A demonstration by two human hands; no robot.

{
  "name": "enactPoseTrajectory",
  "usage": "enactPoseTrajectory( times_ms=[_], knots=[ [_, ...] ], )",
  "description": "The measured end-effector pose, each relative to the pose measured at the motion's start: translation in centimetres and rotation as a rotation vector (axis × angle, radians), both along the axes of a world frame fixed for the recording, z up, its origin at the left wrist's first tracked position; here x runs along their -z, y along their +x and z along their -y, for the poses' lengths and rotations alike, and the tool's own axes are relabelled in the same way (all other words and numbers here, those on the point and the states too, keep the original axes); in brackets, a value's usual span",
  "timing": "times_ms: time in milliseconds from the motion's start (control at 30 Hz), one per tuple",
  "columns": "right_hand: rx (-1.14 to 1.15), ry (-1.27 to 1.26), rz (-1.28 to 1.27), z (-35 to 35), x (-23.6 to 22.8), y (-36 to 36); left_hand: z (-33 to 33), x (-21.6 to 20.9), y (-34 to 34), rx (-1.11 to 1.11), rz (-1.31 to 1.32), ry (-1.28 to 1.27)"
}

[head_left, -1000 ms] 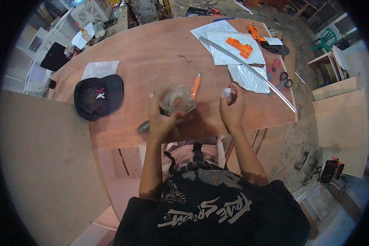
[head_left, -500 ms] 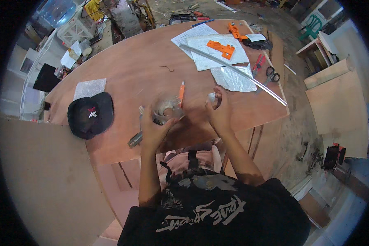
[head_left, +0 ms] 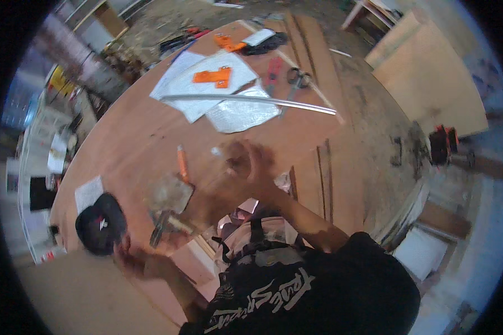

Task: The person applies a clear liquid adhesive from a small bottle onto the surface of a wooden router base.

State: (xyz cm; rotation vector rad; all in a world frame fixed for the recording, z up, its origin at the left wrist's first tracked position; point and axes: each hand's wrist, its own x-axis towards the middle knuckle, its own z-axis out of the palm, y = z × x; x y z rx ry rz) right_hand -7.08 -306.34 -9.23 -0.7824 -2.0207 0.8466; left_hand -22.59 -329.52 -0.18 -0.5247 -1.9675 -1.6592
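My left hand [head_left: 133,258] hangs by the near left edge of the table, beside a black cap [head_left: 100,224]. It is a little blurred, its fingers look apart, and I see nothing in it. Over the table's near middle, my right hand [head_left: 254,162] is smeared by motion, so whether it holds anything cannot be made out. A clear plastic bag [head_left: 170,194] lies between the hands, with an orange cutter knife [head_left: 183,162] behind it. Close to the near edge is a dark metal tool [head_left: 159,228]. A small white piece [head_left: 216,151] shows left of my right hand.
On the table's far part, a long metal strip [head_left: 251,99] lies across papers [head_left: 179,78] and a silvery sheet [head_left: 243,114]. Orange clamp-like tools [head_left: 213,77], a red-handled tool [head_left: 274,72] and scissors [head_left: 298,78] are nearby. A board [head_left: 430,78] leans at the right.
My left hand has let go of the clear plastic bag and moved left toward the cap. My right hand has moved inward over the table. The whole view has turned.
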Motion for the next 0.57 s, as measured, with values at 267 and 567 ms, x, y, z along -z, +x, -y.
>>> enactPoseTrajectory(
  times_ms=[267, 567],
  knots=[
    [0.04, -0.161, -0.004, -0.4, -1.4, 13.3, -8.8, -1.6, 15.0, 0.671, 0.224, 0.096],
    [0.367, -0.351, -0.029, -1.0, 4.8, 33.3, -22.0, -0.6, 29.1, 1.398, 0.625, -0.097]
  ],
)
